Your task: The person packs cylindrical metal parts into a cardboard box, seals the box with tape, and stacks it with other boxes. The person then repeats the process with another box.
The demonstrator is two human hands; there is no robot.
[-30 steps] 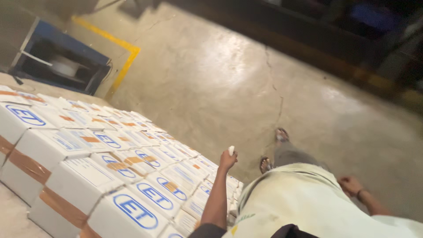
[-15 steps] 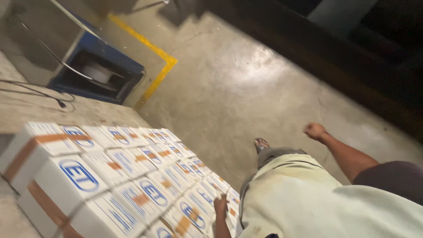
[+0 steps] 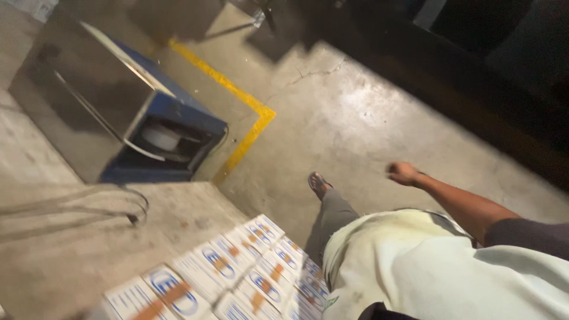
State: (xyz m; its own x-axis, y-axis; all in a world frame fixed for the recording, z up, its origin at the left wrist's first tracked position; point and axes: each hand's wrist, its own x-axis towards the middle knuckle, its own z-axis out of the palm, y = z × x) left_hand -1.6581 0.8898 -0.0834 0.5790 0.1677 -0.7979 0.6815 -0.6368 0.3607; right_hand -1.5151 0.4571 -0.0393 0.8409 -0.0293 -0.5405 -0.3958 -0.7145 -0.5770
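Observation:
My right hand [image 3: 403,173] swings out over the concrete floor, fingers curled into a loose fist with nothing seen in it. My left hand is out of view. Several white cartons with blue oval marks and brown tape [image 3: 237,275] lie packed side by side at the bottom of the view, left of my pale shirt [image 3: 427,272]. My grey trouser leg and sandalled foot [image 3: 319,184] step forward just past the cartons.
A blue strapping machine with a metal top and a white reel inside [image 3: 163,139] stands at the left. Loose strap loops [image 3: 101,207] lie on the floor before it. A yellow painted line [image 3: 252,127] bends across the floor. Dark space lies at the upper right.
The view has swung up and left, so the cartons slid to the bottom edge. My left hand left the cartons and the view. My right arm swung forward.

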